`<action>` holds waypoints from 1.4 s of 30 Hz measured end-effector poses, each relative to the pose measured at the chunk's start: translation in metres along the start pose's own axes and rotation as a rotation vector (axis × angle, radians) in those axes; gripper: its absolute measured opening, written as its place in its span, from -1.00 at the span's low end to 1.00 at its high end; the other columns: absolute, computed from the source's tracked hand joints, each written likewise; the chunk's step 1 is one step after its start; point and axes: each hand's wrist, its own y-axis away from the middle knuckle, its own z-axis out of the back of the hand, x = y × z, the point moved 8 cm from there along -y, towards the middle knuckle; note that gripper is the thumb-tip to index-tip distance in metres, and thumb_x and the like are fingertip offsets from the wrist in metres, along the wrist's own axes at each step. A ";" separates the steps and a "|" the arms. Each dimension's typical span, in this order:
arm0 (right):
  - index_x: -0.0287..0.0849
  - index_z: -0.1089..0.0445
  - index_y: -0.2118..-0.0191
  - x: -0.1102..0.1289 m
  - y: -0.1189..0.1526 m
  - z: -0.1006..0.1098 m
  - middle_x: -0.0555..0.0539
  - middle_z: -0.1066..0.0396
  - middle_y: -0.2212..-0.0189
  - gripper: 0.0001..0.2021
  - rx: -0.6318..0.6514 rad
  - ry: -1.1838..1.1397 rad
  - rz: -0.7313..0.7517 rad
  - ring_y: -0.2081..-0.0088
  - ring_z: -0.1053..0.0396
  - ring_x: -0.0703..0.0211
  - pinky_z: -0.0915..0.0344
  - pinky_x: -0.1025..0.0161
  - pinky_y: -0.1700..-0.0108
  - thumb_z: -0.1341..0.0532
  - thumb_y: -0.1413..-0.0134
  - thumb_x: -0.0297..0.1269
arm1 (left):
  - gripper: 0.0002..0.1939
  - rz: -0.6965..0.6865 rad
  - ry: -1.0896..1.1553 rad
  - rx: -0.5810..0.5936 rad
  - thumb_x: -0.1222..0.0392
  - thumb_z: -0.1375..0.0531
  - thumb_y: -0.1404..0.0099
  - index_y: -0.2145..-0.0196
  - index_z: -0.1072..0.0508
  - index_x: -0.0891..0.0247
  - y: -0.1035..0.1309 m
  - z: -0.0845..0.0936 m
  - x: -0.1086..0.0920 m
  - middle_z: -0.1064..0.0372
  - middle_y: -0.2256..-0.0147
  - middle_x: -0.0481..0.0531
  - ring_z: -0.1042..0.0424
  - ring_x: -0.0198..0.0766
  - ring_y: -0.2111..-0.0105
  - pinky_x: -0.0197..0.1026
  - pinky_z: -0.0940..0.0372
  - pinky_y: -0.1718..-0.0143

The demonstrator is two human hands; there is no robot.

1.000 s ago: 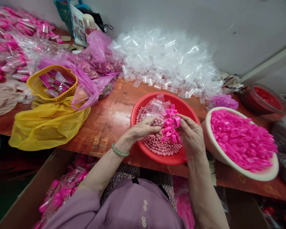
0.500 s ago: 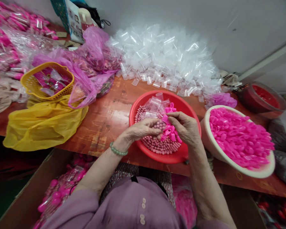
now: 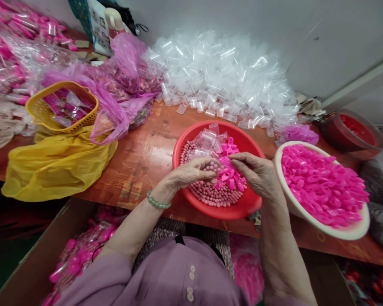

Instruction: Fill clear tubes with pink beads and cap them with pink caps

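A red basin holds strings of dusty-pink beads, several clear plastic tubes and bright pink plastic caps. Over its middle, my left hand, with a green bead bracelet at the wrist, has its thumb and fingers closed around what looks like a clear tube with pink beads. My right hand is a little to the right, above the pink caps. Its thumb and forefinger are pinched together, and whatever lies between them is too small to make out.
A cream tub heaped with pink caps stands right of the basin. Behind lies a big pile of clear tubes. On the left are a yellow basket, a yellow bag and a pink bag. Below is an open carton.
My right hand has shifted slightly right, away from my left fingers; a pink cap at its fingertips no longer shows as clearly. My left hand stays in place.
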 end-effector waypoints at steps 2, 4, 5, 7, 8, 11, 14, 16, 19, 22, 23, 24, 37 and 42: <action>-0.05 -0.59 0.24 0.002 -0.003 0.001 -0.02 -0.59 0.33 -0.87 -0.013 0.004 0.005 0.27 -0.51 0.11 -0.44 0.13 0.14 -0.30 -0.10 -0.25 | -0.63 0.004 0.046 -0.005 0.24 -0.43 -0.03 0.19 -0.49 0.31 0.000 0.000 0.000 -0.40 0.29 0.02 -0.38 -0.36 0.34 -0.26 -0.35 0.30; -0.05 -0.59 0.23 0.003 -0.007 0.000 -0.02 -0.59 0.33 -0.86 -0.013 0.012 0.008 0.27 -0.51 0.11 -0.44 0.13 0.15 -0.30 -0.11 -0.23 | -0.56 0.000 0.080 -0.012 0.33 -0.44 0.05 0.17 -0.51 0.31 0.000 0.001 -0.002 -0.42 0.26 0.04 -0.40 -0.33 0.30 -0.24 -0.37 0.26; -0.06 -0.59 0.23 0.003 -0.008 -0.001 -0.02 -0.59 0.33 -0.86 -0.007 0.020 0.010 0.27 -0.51 0.11 -0.45 0.13 0.15 -0.30 -0.11 -0.23 | -0.53 -0.006 0.088 -0.021 0.38 -0.44 0.09 0.16 -0.51 0.30 0.000 0.002 -0.003 -0.43 0.25 0.04 -0.40 -0.33 0.28 -0.24 -0.38 0.25; -0.06 -0.59 0.22 0.005 -0.009 -0.003 -0.03 -0.59 0.33 -0.86 0.013 0.038 0.015 0.27 -0.51 0.10 -0.45 0.12 0.14 -0.30 -0.11 -0.22 | -0.47 -0.017 0.093 -0.035 0.44 -0.43 0.13 0.14 -0.52 0.29 -0.001 0.003 -0.004 -0.46 0.23 0.05 -0.41 -0.32 0.24 -0.26 -0.37 0.23; -0.06 -0.59 0.22 0.006 -0.009 -0.003 -0.03 -0.59 0.33 -0.85 0.021 0.044 0.019 0.27 -0.50 0.10 -0.45 0.12 0.15 -0.30 -0.12 -0.22 | -0.46 -0.018 0.095 -0.034 0.45 -0.43 0.14 0.13 -0.53 0.29 -0.001 0.004 -0.005 -0.47 0.22 0.05 -0.41 -0.32 0.23 -0.27 -0.37 0.23; -0.08 -0.58 0.19 0.009 -0.008 -0.004 -0.04 -0.59 0.31 -0.83 0.051 0.043 0.025 0.28 -0.50 0.11 -0.44 0.14 0.18 -0.30 -0.13 -0.20 | -0.52 -0.016 0.106 -0.014 0.44 -0.43 0.11 0.16 -0.54 0.29 -0.001 0.002 -0.004 -0.49 0.25 0.06 -0.43 -0.32 0.23 -0.28 -0.37 0.22; -0.10 -0.56 0.14 0.008 -0.006 -0.006 -0.06 -0.58 0.28 -0.79 0.079 0.024 0.027 0.27 -0.49 0.12 -0.44 0.16 0.17 -0.34 -0.10 -0.18 | -0.58 -0.023 0.097 -0.008 0.41 -0.42 0.08 0.20 -0.55 0.31 -0.001 0.002 -0.002 -0.49 0.26 0.07 -0.44 -0.32 0.24 -0.27 -0.37 0.20; -0.11 -0.55 0.13 0.006 -0.005 -0.007 -0.06 -0.58 0.29 -0.76 0.084 0.004 0.019 0.27 -0.49 0.13 -0.44 0.16 0.17 -0.35 -0.10 -0.17 | -0.58 -0.025 0.082 -0.008 0.39 -0.43 0.07 0.19 -0.54 0.32 -0.001 0.002 -0.002 -0.49 0.26 0.07 -0.43 -0.32 0.25 -0.25 -0.36 0.19; -0.10 -0.55 0.15 0.002 -0.005 -0.007 -0.05 -0.56 0.31 -0.76 0.067 -0.034 -0.010 0.30 -0.47 0.14 -0.44 0.16 0.19 -0.36 -0.08 -0.13 | -0.52 -0.014 0.072 -0.014 0.33 -0.45 0.08 0.13 -0.53 0.32 -0.001 0.003 0.000 -0.46 0.30 0.05 -0.42 -0.34 0.32 -0.23 -0.37 0.24; -0.09 -0.56 0.18 -0.002 -0.005 -0.005 -0.03 -0.54 0.35 -0.74 0.054 -0.092 -0.057 0.34 -0.44 0.17 -0.44 0.18 0.23 -0.40 -0.03 -0.11 | -0.52 -0.026 0.053 -0.020 0.24 -0.47 0.04 0.13 -0.52 0.33 -0.002 0.004 -0.002 -0.45 0.30 0.05 -0.41 -0.35 0.35 -0.25 -0.35 0.29; -0.09 -0.57 0.19 -0.003 -0.004 -0.006 -0.03 -0.53 0.36 -0.74 0.052 -0.123 -0.075 0.36 -0.44 0.18 -0.45 0.19 0.25 -0.41 -0.01 -0.10 | -0.55 -0.046 0.046 -0.023 0.19 -0.46 0.01 0.14 -0.53 0.33 -0.002 0.004 -0.003 -0.45 0.29 0.06 -0.41 -0.35 0.35 -0.27 -0.33 0.30; -0.09 -0.57 0.20 -0.004 -0.004 -0.006 -0.02 -0.52 0.37 -0.73 0.049 -0.156 -0.091 0.37 -0.43 0.19 -0.45 0.20 0.26 -0.42 0.01 -0.09 | -0.57 -0.066 0.036 -0.023 0.15 -0.45 -0.02 0.16 -0.53 0.33 -0.002 0.005 -0.005 -0.45 0.29 0.06 -0.39 -0.36 0.35 -0.28 -0.31 0.31; -0.10 -0.57 0.24 -0.007 -0.014 -0.016 -0.01 -0.53 0.39 -0.72 -0.008 -0.202 -0.004 0.35 -0.47 0.20 -0.47 0.23 0.25 -0.43 0.03 -0.05 | -0.62 -0.013 0.048 0.019 0.11 -0.41 -0.12 0.16 -0.48 0.35 -0.001 0.000 -0.003 -0.39 0.30 0.03 -0.34 -0.40 0.37 -0.32 -0.20 0.38; -0.11 -0.57 0.21 -0.009 -0.014 -0.019 -0.03 -0.55 0.37 -0.75 0.044 -0.107 0.017 0.33 -0.47 0.18 -0.45 0.21 0.24 -0.40 -0.02 -0.09 | -0.66 -0.022 0.016 -0.001 0.08 -0.38 -0.15 0.21 -0.47 0.35 -0.001 0.002 -0.003 -0.38 0.33 0.01 -0.32 -0.40 0.39 -0.30 -0.19 0.38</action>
